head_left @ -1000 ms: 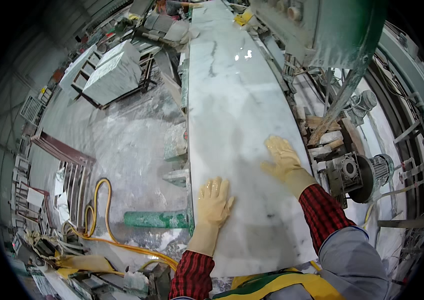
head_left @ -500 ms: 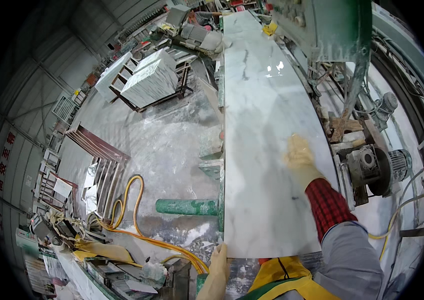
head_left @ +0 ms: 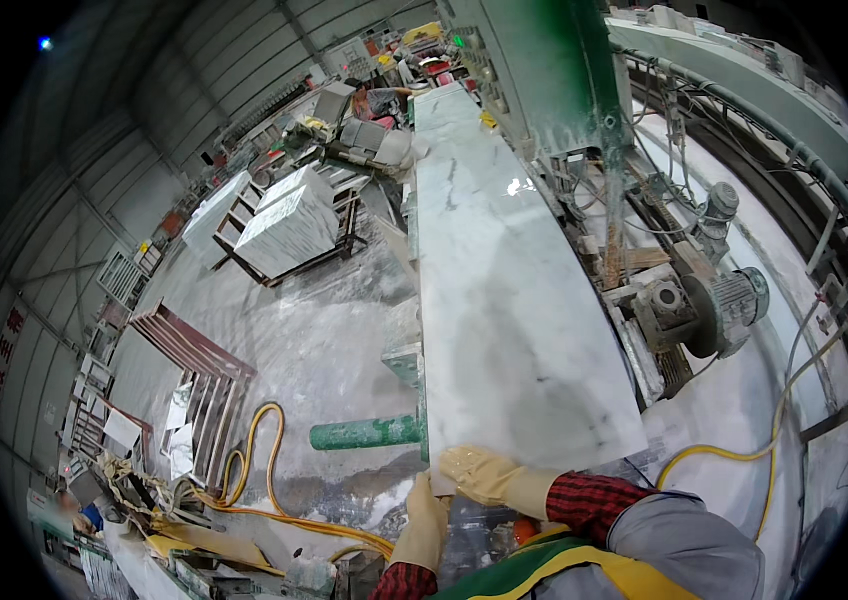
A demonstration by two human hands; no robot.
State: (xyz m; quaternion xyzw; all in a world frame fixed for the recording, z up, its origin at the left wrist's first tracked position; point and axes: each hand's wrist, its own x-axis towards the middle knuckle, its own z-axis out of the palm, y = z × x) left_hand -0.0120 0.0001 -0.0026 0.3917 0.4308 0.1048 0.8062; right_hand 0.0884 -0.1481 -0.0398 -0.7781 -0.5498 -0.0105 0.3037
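A long white marble slab (head_left: 504,300) with grey veins stretches away from me, glossy and reflecting a lamp. My left hand (head_left: 426,522), in a pale yellow rubber glove, is closed at the slab's near left corner, its fingertips partly hidden there. Beside it, my right hand (head_left: 482,475), gloved alike, lies over that same corner. Its fingers rest on the top face, pointing left. Red-and-black checked cuffs show at both wrists, and a green and yellow apron (head_left: 544,570) shows below.
Along the slab's right side stand a motor with a round housing (head_left: 709,310) and a tall green machine cabinet (head_left: 544,70). A green roller (head_left: 364,433) juts out left. Yellow hoses (head_left: 274,510) cross the floor near metal racks (head_left: 194,345). A co-worker (head_left: 379,103) is at the far end.
My right hand has come back from the slab's middle right to its near left corner, beside my left hand. The view has shifted, so the slab sits further left and the cabinet shows more.
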